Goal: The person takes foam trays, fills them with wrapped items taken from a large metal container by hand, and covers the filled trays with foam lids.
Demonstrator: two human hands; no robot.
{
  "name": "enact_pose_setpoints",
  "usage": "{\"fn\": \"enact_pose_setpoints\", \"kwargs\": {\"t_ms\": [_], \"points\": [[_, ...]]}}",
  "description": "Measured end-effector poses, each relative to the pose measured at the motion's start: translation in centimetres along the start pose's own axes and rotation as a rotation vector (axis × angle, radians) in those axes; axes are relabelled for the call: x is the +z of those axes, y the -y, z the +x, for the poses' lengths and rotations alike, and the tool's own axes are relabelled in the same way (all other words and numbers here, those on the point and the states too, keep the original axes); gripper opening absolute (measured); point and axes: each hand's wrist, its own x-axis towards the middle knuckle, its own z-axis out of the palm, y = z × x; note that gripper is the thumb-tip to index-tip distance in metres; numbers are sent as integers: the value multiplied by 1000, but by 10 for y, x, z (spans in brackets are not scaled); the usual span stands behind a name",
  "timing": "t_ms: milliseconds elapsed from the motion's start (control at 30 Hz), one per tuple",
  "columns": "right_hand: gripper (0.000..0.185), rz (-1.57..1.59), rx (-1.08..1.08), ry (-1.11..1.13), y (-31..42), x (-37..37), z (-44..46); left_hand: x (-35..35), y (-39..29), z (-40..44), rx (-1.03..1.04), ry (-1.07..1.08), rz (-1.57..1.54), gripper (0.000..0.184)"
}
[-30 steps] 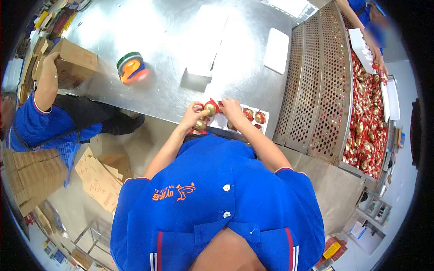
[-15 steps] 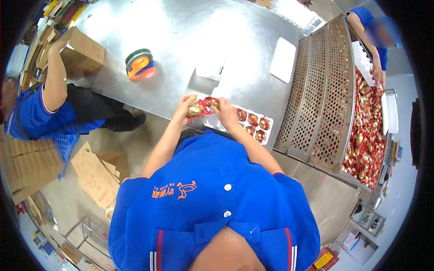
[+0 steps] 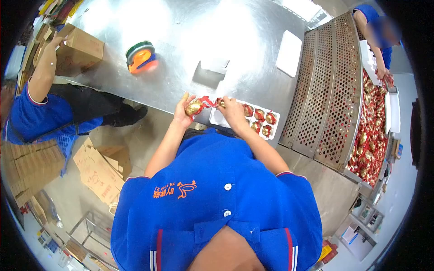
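Observation:
My left hand (image 3: 182, 114) is curled round a gold egg-shaped piece (image 3: 194, 107) in a clear and red wrapper, just over the table's near edge. The wrapper's red twisted end (image 3: 208, 101) points toward my right hand (image 3: 233, 114). Those right fingers are closed on another gold egg (image 3: 220, 102) at the left end of a white tray (image 3: 216, 118); part of that egg is hidden. To the right of my hand, several wrapped gold eggs (image 3: 259, 114) sit in the tray's compartments.
On the steel table (image 3: 174, 58) are a tape dispenser (image 3: 141, 57), a small open box (image 3: 209, 74) and a white lid (image 3: 289, 53). A perforated metal chute (image 3: 316, 90) borders the right, beside a bin of wrapped eggs (image 3: 368, 140). Co-workers stand left, by a carton (image 3: 81, 49), and far right.
My hands have moved apart. The left keeps its wrapped egg, while the right has shifted right to the tray's left end with the other egg. The view has shifted slightly.

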Motion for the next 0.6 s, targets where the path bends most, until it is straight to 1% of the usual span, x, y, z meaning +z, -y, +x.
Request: {"fn": "enact_pose_setpoints", "kwargs": {"t_ms": [33, 67, 100, 133, 167, 233, 267, 300, 367, 400, 433, 500, 533, 567, 600], "points": [[33, -1, 3, -7, -1, 4, 3, 5, -3, 0, 1, 16, -16, 39], [30, -5, -50, -54, -3, 12, 3, 7, -5, -3, 9, 61, -24, 36], [28, -6, -93, -97, -1, 17, -1, 10, -5, -7, -2, 57, -18, 36], [25, -73, -44, -63, 1, 22, 3, 13, -5, -11, -4, 111, -13, 36], [25, -74, -30, -64, -3, 21, 2, 16, -4, -12, -5, 167, -11, 36], [20, 167, -32, 43, -1, -6, 6, 18, -2, -17, 4, 203, 56, 36], [17, 118, -13, -62, -6, -2, 1, 19, -3, -17, 21, 229, 116, 36], [17, 121, -6, -63, -6, 3, 2, 19, -3, -16, 14, 228, 121, 36], [13, 16, -28, -37, -3, 19, 3, 17, 1, -16, 23, 175, 145, 37], [12, -25, 11, 3, -2, 27, 6, 22, 3, -16, 17, 132, 162, 47], [12, -21, 18, -1, -5, 30, 8, 21, 4, -15, 12, 133, 169, 47], [11, -38, -28, 2, -9, 33, 14, 18, 2, -9, -108, 130, 184, 63], [10, 111, -52, 149, -20, 18, 18, 20, 5, -3, -133, 95, 199, 73], [26, 213, 63, 529, -22, -16, 26, 25, 3, 0, -140, 106, 214, 73], [37, 638, 103, 507, -24, -31, 19, 30, 2, 2, -214, 185, 350, 73]]}}
